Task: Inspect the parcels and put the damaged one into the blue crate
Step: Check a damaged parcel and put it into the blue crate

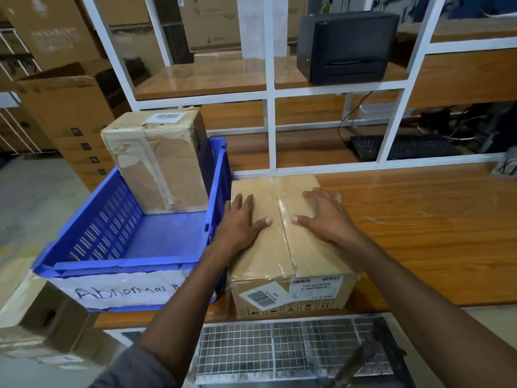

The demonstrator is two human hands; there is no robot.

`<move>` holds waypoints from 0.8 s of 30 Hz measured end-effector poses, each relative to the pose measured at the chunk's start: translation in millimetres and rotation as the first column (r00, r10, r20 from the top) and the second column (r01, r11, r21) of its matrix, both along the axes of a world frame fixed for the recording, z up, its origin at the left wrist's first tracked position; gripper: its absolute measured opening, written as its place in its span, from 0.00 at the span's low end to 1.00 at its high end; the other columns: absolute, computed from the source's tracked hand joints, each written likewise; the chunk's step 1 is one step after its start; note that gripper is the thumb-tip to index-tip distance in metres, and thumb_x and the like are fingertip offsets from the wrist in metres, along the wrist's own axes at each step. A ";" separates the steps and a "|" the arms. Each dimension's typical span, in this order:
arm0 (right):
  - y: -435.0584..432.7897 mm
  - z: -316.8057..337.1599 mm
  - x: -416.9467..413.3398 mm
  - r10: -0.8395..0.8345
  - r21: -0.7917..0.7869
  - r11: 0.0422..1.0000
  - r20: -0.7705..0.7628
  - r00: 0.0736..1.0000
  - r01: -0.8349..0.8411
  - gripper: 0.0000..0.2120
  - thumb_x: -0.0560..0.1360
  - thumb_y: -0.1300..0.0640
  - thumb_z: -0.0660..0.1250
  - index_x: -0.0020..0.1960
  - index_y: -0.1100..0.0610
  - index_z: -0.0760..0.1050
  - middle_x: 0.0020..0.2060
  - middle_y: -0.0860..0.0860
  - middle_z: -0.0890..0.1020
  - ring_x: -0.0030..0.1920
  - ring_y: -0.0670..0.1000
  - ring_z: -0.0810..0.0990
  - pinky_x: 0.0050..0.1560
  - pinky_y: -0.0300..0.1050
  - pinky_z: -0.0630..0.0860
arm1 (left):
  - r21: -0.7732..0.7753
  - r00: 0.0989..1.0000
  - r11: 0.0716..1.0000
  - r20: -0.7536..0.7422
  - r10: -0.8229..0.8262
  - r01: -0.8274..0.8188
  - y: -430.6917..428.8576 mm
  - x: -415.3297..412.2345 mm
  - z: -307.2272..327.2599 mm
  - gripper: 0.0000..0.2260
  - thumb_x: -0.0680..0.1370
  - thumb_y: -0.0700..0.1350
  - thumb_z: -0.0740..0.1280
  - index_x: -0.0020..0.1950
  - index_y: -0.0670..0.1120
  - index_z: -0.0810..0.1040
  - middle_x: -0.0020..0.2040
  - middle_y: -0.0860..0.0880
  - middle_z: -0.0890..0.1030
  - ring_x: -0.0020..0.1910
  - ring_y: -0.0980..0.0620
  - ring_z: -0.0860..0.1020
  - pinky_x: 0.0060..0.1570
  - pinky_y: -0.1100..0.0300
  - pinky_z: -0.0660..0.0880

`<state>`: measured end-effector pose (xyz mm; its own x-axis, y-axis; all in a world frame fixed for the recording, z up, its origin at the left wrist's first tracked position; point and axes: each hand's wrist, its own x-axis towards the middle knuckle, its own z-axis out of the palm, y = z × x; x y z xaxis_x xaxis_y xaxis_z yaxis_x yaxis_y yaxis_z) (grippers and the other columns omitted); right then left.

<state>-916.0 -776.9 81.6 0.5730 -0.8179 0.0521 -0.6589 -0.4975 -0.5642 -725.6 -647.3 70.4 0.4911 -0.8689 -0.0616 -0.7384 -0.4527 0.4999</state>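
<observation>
- Two parcels counted, both brown cardboard.
- Saw the first parcel (291,247) lying on the wooden table (425,219), just beside the right wall of the blue crate (106,225), with clear tape along its top seam and barcode labels on its near face.
- Found the left hand (240,219) laid flat on that parcel's top, left of the seam, fingers straight and spread, gripping nothing.
- Found the right hand (324,217) resting on the top, right of the seam, fingers spread and lightly arched, likewise gripping nothing.
- Saw the second parcel (159,163) standing upright inside the crate at its far end, tape wrinkled and peeling, a barcode label on top.
- Read "Abnormal" handwritten on a white sheet (126,292) across the crate's near wall.
- Noted a black printer (347,46) on the shelf behind, a keyboard (402,148) behind the white frame (270,91), and a wire basket (279,348) below the table's near edge.
</observation>
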 end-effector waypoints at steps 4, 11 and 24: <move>-7.1 -0.5 1.8 0.060 -0.046 0.997 -0.073 0.995 -0.064 0.39 0.74 0.39 0.75 0.80 0.47 0.64 0.80 0.48 0.64 0.77 0.55 0.58 0.72 0.53 0.64 | 0.020 0.997 1.000 0.075 -0.005 0.003 -4.0 -2.6 4.4 0.39 0.81 0.63 0.67 0.85 0.51 0.54 0.85 0.46 0.53 0.83 0.39 0.51 0.76 0.37 0.61; -40.2 7.8 29.4 0.068 -0.096 0.993 -0.060 0.996 -0.073 0.36 0.79 0.36 0.67 0.82 0.46 0.61 0.83 0.50 0.58 0.80 0.57 0.53 0.77 0.57 0.59 | -0.049 0.998 0.999 0.061 0.026 -0.023 -35.2 22.7 19.4 0.32 0.83 0.58 0.66 0.82 0.46 0.60 0.82 0.44 0.61 0.81 0.41 0.58 0.77 0.41 0.63; -81.1 4.3 57.1 0.056 0.044 0.998 -0.092 0.994 -0.052 0.40 0.78 0.36 0.68 0.84 0.50 0.57 0.83 0.49 0.59 0.81 0.57 0.56 0.76 0.57 0.62 | -0.014 0.999 0.999 0.033 0.036 -0.036 -74.6 53.7 25.8 0.21 0.83 0.49 0.68 0.76 0.49 0.71 0.74 0.44 0.73 0.73 0.40 0.72 0.71 0.40 0.71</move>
